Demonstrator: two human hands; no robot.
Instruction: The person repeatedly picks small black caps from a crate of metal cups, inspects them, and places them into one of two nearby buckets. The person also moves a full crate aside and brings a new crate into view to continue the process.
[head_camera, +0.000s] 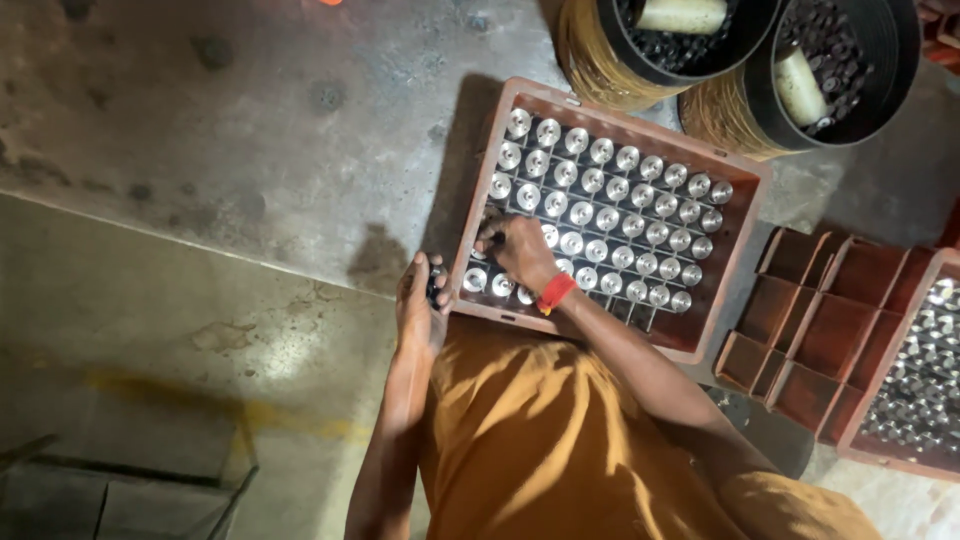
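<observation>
Metal round caps (600, 215) in red tray (735, 165); right hand (515, 250) grip pinches one, left hand (418, 300) grip holds dark bits.

You see shiny polished metal cylinders (607, 217) in a matt reddish-brown plastic tray (735, 250) on rough, stained concrete floor (230, 160).

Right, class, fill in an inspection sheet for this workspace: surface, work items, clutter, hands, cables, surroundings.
Surface: stained grey concrete floor.
Work items: reddish-brown gridded crate holding rows of shiny round metal parts; its near right cells look unfilled.
Clutter: stack of reddish-brown divider trays; second crate of metal parts at the right edge.
Hands: left hand beside the crate's near corner, holding small dark pieces; right hand, red wristband, down on the near left rows.
Cables: nothing seen.
Surroundings: two black-lined woven baskets of dark parts, each with a pale cylinder.
</observation>
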